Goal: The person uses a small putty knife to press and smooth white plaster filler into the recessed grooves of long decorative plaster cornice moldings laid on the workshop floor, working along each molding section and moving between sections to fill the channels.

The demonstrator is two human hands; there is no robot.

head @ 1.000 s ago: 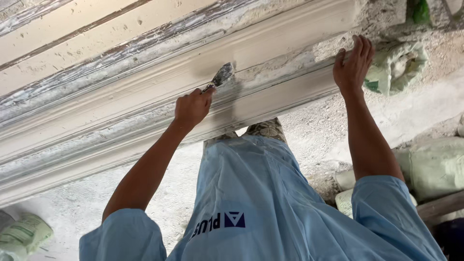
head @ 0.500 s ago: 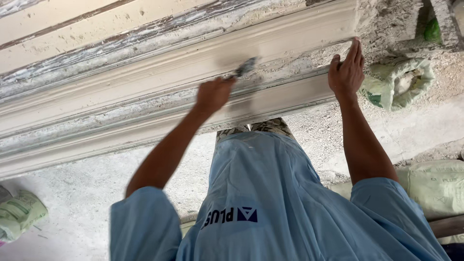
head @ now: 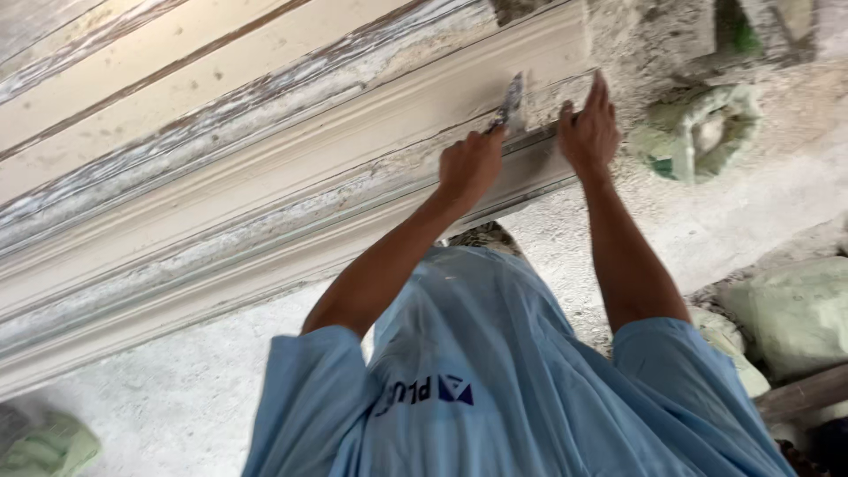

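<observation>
Overhead, left hand [head: 470,166] fisted around a putty knife [head: 510,104], blade against the white moulding [head: 265,203]. Right hand [head: 589,131] open, fingers spread, pressed flat on the moulding just beside it.

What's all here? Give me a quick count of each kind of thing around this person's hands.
Hands: 2, left hand and right hand
Putty knife: 1
Long white moulding: 1
Pale green sacks: 4
Total: 8
</observation>
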